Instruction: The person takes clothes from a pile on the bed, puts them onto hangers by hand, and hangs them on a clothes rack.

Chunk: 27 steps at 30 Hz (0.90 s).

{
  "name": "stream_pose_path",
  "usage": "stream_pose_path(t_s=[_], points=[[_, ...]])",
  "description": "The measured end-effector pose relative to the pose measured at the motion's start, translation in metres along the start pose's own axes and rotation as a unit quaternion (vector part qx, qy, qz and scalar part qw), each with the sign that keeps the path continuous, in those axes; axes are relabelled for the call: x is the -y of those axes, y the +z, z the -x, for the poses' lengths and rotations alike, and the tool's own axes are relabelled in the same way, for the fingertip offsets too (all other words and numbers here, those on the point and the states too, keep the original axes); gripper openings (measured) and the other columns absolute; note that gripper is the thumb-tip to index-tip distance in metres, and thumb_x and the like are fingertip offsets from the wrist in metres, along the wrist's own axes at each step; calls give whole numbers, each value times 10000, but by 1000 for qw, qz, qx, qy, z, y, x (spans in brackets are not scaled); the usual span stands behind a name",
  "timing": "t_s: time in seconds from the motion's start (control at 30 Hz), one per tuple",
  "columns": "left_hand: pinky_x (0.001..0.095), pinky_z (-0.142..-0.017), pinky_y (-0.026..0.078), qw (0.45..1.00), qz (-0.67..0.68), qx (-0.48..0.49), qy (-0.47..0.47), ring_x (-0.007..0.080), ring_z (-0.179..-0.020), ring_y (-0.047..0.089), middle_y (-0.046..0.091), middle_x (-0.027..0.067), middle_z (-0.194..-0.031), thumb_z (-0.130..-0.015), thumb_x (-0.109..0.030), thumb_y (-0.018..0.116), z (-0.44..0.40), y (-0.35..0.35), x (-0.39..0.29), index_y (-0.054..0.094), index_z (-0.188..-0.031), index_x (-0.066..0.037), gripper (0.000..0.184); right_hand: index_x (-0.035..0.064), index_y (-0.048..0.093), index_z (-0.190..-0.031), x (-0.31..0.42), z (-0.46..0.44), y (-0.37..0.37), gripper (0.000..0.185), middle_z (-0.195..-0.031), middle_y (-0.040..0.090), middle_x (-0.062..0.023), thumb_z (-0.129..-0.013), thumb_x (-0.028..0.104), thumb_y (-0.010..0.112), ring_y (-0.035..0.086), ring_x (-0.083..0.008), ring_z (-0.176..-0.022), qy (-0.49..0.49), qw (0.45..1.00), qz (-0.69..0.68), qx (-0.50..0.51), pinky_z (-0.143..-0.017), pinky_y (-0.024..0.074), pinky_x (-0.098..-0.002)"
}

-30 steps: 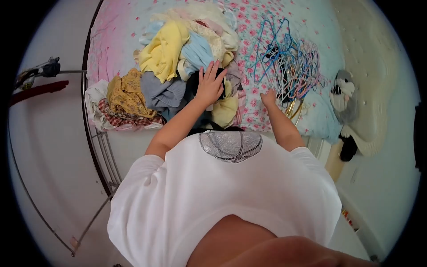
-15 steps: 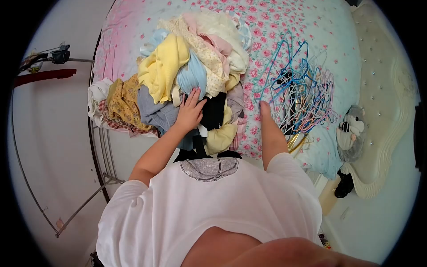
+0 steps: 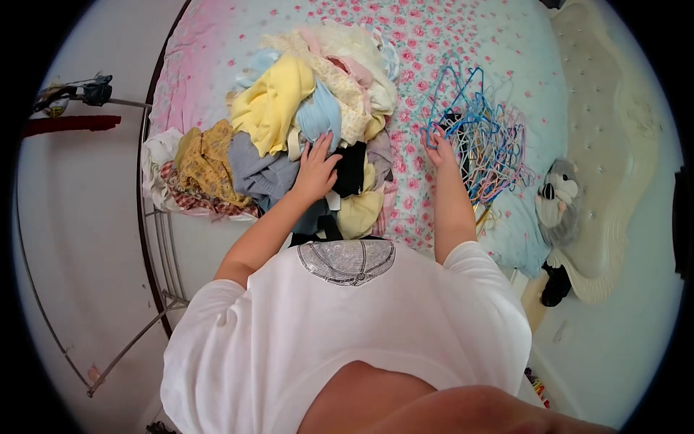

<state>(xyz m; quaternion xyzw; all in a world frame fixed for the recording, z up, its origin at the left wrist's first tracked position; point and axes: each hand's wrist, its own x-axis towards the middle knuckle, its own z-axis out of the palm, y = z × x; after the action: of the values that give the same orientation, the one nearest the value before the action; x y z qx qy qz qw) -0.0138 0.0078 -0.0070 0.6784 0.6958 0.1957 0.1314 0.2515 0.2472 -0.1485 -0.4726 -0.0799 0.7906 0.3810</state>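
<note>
Hangers (image 3: pixel 497 150), several of them blue, lie tangled on the bed (image 3: pixel 408 206), their heap running lengthwise away from us. They sit just right of and beyond our right hand (image 3: pixel 439 150), the nearer one, its fingers bent at their left edge; we cannot tell whether its grip holds any. Our left hand (image 3: pixel 315 178), fingers spread, rests on piled clothes (image 3: pixel 271 105).
</note>
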Motion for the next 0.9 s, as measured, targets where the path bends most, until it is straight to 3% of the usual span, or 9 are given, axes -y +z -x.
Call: stream_pose_path(t_s=[0.17, 0.3, 0.5, 0.7, 0.9], points=[[500, -1011, 181, 1000, 8, -12, 16, 328, -1268, 249, 294, 155, -1346, -707, -102, 576, 6, -2, 0, 541, -992, -97, 287, 137, 339, -1269, -12, 43, -6, 348, -1039, 520, -116, -927, 75, 347, 524, -170, -819, 13, 999, -19, 31, -618, 477, -260], [494, -1006, 197, 1000, 7, -17, 24, 326, -1245, 284, 333, 152, -1313, -709, -109, 577, 12, -6, -2, 542, -982, -106, 275, 136, 364, -1242, -27, 93, -16, 308, -835, 552, -47, -934, 142, 362, 533, -131, -712, -13, 988, 102, 116, -569, 455, -229], [491, -998, 212, 998, 22, -30, 45, 318, -1205, 330, 364, 147, -1284, -713, -120, 581, 6, -10, -9, 542, -978, -107, 268, 135, 337, -1251, -31, 147, -6, 327, -790, 540, -48, -926, 134, 377, 543, -126, -636, -60, 983, 158, 74, -495, 444, -239], [500, -976, 243, 995, 45, -55, 69, 302, -1152, 385, 425, 126, -1219, -739, -130, 566, -4, -18, -20, 545, -967, -95, 232, 86, 334, -1246, -27, 179, 14, 332, -740, 537, -47, -923, 134, 390, 534, -123, -600, -30, 970, 199, 140, -500, 446, -234], [448, -938, 300, 989, 90, -84, 86, 311, -1089, 431, 482, 118, -1162, -776, -143, 544, 0, -41, -27, 549, -989, -79, 223, 58, 330, -1250, -36, 216, 62, 339, -738, 567, -51, -926, 143, 387, 569, -129, -608, -72, 962, 211, 161, -505, 437, -216]])
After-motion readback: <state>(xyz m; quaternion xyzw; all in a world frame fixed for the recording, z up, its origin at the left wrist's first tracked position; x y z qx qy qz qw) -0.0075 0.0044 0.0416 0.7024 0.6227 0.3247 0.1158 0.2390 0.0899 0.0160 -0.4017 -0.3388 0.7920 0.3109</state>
